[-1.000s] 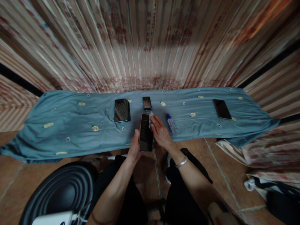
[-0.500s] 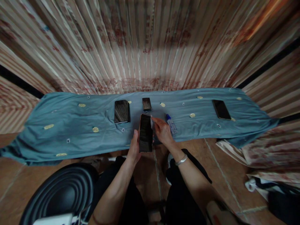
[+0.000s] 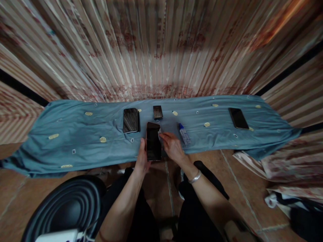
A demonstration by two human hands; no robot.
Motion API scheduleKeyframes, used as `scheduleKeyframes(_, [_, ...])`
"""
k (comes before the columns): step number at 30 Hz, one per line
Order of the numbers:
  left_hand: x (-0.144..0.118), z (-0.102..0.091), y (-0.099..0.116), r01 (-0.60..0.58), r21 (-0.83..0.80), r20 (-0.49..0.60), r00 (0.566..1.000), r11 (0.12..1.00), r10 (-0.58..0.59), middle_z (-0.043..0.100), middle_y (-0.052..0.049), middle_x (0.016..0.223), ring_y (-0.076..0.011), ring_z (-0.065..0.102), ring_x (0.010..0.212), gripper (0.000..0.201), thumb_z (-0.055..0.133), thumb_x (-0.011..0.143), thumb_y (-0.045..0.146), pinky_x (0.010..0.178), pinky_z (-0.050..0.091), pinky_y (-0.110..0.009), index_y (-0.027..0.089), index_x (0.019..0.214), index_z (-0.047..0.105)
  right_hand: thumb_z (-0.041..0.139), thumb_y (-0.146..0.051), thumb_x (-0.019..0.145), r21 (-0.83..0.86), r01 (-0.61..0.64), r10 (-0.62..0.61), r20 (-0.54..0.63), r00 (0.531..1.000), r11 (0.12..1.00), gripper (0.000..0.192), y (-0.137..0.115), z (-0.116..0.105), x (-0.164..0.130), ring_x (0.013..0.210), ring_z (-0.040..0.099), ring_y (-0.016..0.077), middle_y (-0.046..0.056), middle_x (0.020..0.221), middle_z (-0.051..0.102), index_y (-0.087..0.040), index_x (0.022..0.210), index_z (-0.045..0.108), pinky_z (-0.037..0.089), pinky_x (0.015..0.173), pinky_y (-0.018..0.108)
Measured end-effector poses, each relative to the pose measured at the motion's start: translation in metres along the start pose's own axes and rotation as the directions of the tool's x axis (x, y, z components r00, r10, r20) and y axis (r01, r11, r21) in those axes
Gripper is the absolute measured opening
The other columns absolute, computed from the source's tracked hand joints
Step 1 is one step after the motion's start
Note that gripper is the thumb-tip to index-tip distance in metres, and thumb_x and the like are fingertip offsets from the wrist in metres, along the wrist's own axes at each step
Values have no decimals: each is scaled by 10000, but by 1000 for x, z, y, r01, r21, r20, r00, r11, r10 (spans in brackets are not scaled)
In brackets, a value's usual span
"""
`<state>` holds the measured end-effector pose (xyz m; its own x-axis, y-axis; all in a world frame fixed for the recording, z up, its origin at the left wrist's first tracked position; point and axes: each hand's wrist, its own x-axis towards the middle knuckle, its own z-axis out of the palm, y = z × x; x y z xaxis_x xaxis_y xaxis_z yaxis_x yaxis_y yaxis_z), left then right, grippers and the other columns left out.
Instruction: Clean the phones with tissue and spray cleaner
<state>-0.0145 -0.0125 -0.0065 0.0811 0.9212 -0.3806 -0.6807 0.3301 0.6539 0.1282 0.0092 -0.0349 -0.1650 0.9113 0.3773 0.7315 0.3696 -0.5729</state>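
My left hand (image 3: 142, 158) reaches forward from my lap, forearm running up the middle of the view, fingers wrapped around the left edge and lower end of a smartphone (image 3: 153, 141), gripping it firmly. The phone is raised just over the near edge of the blue cloth (image 3: 75, 134), dark screen facing up at me. Its long axis runs away from me, top end pointing toward the striped curtain (image 3: 161, 50) behind the cloth. My right hand (image 3: 171, 146) comes in from the right, wrist bent, a silver bangle (image 3: 194, 177) on it, fingers pinched shut on a small pale wipe (image 3: 159, 134) pressed at the phone's upper right edge.

Beyond the phone on the cloth lies a small dark phone (image 3: 157, 112); left of the held phone, a larger black phone (image 3: 131, 120) lies flat. Just right of my right hand, a little spray bottle (image 3: 184, 133) with a blue cap lies on its side. Far right of it, another black phone (image 3: 238, 118) lies at an angle. I can read no brand or writing on any screen or on the bottle; the curtain's red marks are too blurred to read.
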Motion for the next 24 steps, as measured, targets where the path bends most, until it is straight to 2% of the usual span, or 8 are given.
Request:
scheduleKeyframes(5, [4, 0, 1, -43, -16, -9, 999, 999, 43, 770, -83, 984, -270, 696, 1044, 496, 566, 877, 590, 910, 546, -375, 151, 1036, 733, 420, -76, 910, -63, 39, -36, 55, 998, 997, 431, -12, -1, -8, 1072, 628, 262, 135, 1151, 684, -183, 1233, 685, 535, 974, 422])
scheduleKeyframes(10, [7, -1, 3, -70, -15, -16, 997, 997, 69, 769, -90, 994, -271, 687, 1070, 477, 568, 881, 572, 936, 533, -374, 138, 977, 742, 388, -91, 935, -77, 78, -70, 93, 993, 994, 445, -19, -5, -13, 1037, 616, 266, 145, 1139, 676, -190, 1262, 673, 556, 926, 428])
scheduleKeyframes(17, [10, -3, -4, -24, 10, -29, 999, 1000, 25, 773, -87, 958, -268, 683, 1083, 469, 599, 858, 576, 963, 520, -380, 140, 948, 746, 380, -91, 927, -47, 83, -79, 87, 993, 995, 465, -17, -6, -13, 1098, 604, 261, 135, 1167, 668, -198, 1278, 666, 545, 977, 436])
scheduleKeyframes(24, [11, -2, -10, -5, 5, -47, 999, 1000, 6, 763, -96, 1034, -256, 647, 1156, 438, 597, 879, 528, 1010, 493, -364, 132, 995, 743, 395, -87, 925, 0, 135, -134, 83, 988, 991, 456, -25, -6, -13, 1129, 591, 254, 137, 1212, 644, -183, 1284, 659, 531, 1013, 420])
